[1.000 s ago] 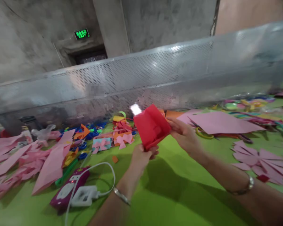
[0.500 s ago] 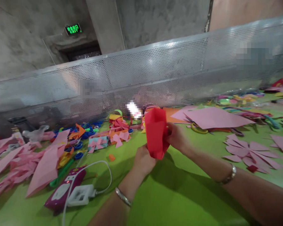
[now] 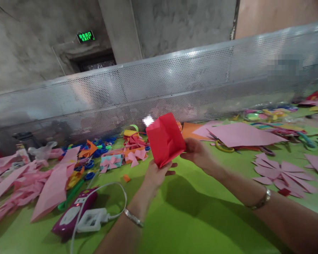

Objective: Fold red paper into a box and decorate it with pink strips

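I hold a folded red paper piece (image 3: 165, 138) up above the green table (image 3: 190, 225) with both hands. My left hand (image 3: 156, 174) pinches its lower corner from below, fingers closed on the paper. At the paper's right edge my right hand (image 3: 197, 154) grips it, fingers curled. Both wrists wear a metal bracelet. The broad red face is turned toward me, tilted slightly left.
A perforated metal screen (image 3: 175, 84) runs along the table's far side. Pink paper scraps (image 3: 50, 183) lie at the left, a purple power strip with a white plug and cable (image 3: 76, 217) at front left, a pink sheet (image 3: 243, 134) and a pink paper flower (image 3: 283, 173) at the right.
The red paper has turned in my hands: half a second ago it stood edge-on and narrow, now its broad face shows again. Both hands have kept their hold.
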Tool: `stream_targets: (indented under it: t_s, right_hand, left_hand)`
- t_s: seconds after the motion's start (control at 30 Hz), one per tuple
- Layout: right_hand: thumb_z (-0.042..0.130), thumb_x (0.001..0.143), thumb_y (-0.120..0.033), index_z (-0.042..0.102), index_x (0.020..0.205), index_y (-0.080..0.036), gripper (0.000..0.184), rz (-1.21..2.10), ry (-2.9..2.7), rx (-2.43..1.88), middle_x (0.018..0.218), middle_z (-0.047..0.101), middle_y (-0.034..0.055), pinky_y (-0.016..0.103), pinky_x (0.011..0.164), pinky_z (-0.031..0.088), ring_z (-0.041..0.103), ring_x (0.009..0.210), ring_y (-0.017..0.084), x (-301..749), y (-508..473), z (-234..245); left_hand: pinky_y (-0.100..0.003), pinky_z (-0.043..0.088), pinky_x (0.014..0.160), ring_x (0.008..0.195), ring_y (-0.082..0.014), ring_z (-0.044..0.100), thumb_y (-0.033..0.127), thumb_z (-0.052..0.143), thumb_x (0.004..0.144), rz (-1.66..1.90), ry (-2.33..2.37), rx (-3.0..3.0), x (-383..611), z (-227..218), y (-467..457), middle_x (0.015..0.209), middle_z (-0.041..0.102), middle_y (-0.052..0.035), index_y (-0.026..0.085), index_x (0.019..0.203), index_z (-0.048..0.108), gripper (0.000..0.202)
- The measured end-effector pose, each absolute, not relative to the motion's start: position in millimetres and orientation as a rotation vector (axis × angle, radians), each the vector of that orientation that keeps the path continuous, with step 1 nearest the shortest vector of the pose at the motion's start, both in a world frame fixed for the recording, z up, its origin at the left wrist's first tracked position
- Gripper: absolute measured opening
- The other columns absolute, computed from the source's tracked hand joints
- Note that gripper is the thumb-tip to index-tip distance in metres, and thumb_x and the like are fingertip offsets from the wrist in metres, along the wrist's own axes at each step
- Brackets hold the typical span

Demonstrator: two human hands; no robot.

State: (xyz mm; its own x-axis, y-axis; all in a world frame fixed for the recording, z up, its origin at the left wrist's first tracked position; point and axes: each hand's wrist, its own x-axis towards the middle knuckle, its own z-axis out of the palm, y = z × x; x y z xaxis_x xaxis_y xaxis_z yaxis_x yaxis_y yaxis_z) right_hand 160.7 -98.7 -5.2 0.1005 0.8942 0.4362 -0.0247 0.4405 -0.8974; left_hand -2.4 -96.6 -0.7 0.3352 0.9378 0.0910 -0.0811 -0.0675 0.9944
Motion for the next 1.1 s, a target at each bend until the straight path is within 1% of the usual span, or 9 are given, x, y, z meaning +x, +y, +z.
stream_targets:
  t_s: [0.07, 0.17, 0.3, 0.43, 0.5, 0.6, 0.77, 0.9, 1.1]
  right_hand:
    - [0.065, 0.055, -0.015, 0.061, 0.073, -0.018, 0.019, 0.833, -1.281, -0.923, 0.075, 0.070, 0.0011, 0.033, 0.068, 0.054, 0.066, 0.069, 0.018, 161.5, -98.5, -6.9]
    - [0.068, 0.056, -0.021, 0.065, 0.075, -0.017, 0.020, 0.825, -1.286, -0.960, 0.069, 0.069, 0.0004, 0.033, 0.064, 0.053, 0.064, 0.064, 0.017, 163.6, -97.5, -11.9]
    - [0.067, 0.056, -0.018, 0.068, 0.086, -0.019, 0.030, 0.718, -1.317, -1.012, 0.081, 0.070, 0.0029, 0.034, 0.066, 0.051, 0.063, 0.072, 0.019, 164.7, -93.1, -18.1]
    - [0.069, 0.056, -0.016, 0.069, 0.084, -0.021, 0.029, 0.515, -1.360, -1.042, 0.094, 0.069, 0.0052, 0.037, 0.072, 0.046, 0.059, 0.084, 0.022, 165.5, -91.0, -16.0]
    - [0.069, 0.058, -0.017, 0.069, 0.080, -0.022, 0.023, 0.449, -1.386, -1.030, 0.088, 0.068, 0.0044, 0.037, 0.076, 0.043, 0.057, 0.082, 0.021, 166.6, -93.0, -11.5]
    - [0.070, 0.059, -0.020, 0.064, 0.069, -0.021, 0.012, 0.430, -1.415, -1.005, 0.073, 0.064, 0.0017, 0.034, 0.072, 0.042, 0.053, 0.070, 0.018, 168.6, -97.5, -4.1]
    - [0.070, 0.060, -0.025, 0.061, 0.067, -0.019, 0.013, 0.588, -1.430, -0.941, 0.070, 0.062, -0.0001, 0.031, 0.068, 0.043, 0.053, 0.067, 0.015, 171.6, -98.6, -1.0]
    - [0.074, 0.057, -0.026, 0.065, 0.068, -0.017, 0.017, 0.807, -1.416, -0.903, 0.065, 0.062, -0.0008, 0.028, 0.061, 0.043, 0.053, 0.061, 0.013, 171.9, -95.8, -4.9]
    - [0.080, 0.050, -0.029, 0.065, 0.064, -0.018, 0.023, 1.065, -1.261, -0.831, 0.063, 0.064, -0.0032, 0.027, 0.062, 0.046, 0.055, 0.057, 0.010, 169.0, -94.2, -10.7]
  left_hand:
    - [-0.028, 0.055, 0.057, 0.078, -0.0232, 0.068, 0.021, 0.071, 0.065, 1.028, 0.844, 1.351, -2.4, -0.6, -97.5, 0.089, 0.068, -0.0097, 0.014, 0.088, 0.062, 0.026]
    - [-0.028, 0.055, 0.056, 0.077, -0.0234, 0.068, 0.022, 0.072, 0.065, 1.007, 0.842, 1.379, -2.0, -2.5, -96.9, 0.091, 0.068, -0.0105, 0.014, 0.091, 0.062, 0.029]
    - [-0.027, 0.055, 0.054, 0.073, -0.0220, 0.069, 0.022, 0.073, 0.066, 1.008, 0.866, 1.417, -2.2, -6.1, -94.2, 0.093, 0.068, -0.0129, 0.012, 0.090, 0.061, 0.029]
    - [-0.026, 0.055, 0.052, 0.069, -0.0206, 0.068, 0.023, 0.073, 0.066, 1.009, 0.877, 1.415, -3.5, -6.4, -93.3, 0.091, 0.068, -0.0119, 0.012, 0.091, 0.059, 0.030]
    - [-0.027, 0.055, 0.054, 0.071, -0.0204, 0.069, 0.024, 0.072, 0.068, 0.999, 0.859, 1.414, -4.6, -4.2, -94.0, 0.095, 0.068, -0.0114, 0.013, 0.093, 0.059, 0.030]
    - [-0.027, 0.056, 0.059, 0.077, -0.0208, 0.068, 0.025, 0.071, 0.069, 0.978, 0.804, 1.420, -6.7, -0.3, -94.7, 0.101, 0.067, -0.0112, 0.014, 0.094, 0.062, 0.029]
    - [-0.034, 0.055, 0.073, 0.093, -0.0255, 0.065, 0.023, 0.074, 0.065, 1.036, 0.697, 1.364, -10.1, 0.1, -92.4, 0.103, 0.067, -0.0114, 0.015, 0.095, 0.066, 0.032]
    - [-0.035, 0.054, 0.072, 0.090, -0.0244, 0.065, 0.024, 0.076, 0.063, 0.985, 0.691, 1.339, -11.7, 0.5, -91.4, 0.102, 0.068, -0.0110, 0.016, 0.095, 0.068, 0.034]
    - [-0.038, 0.052, 0.084, 0.092, -0.0219, 0.064, 0.025, 0.079, 0.060, 1.072, 0.619, 1.160, -11.9, 3.3, -90.3, 0.099, 0.070, -0.0087, 0.014, 0.090, 0.069, 0.034]
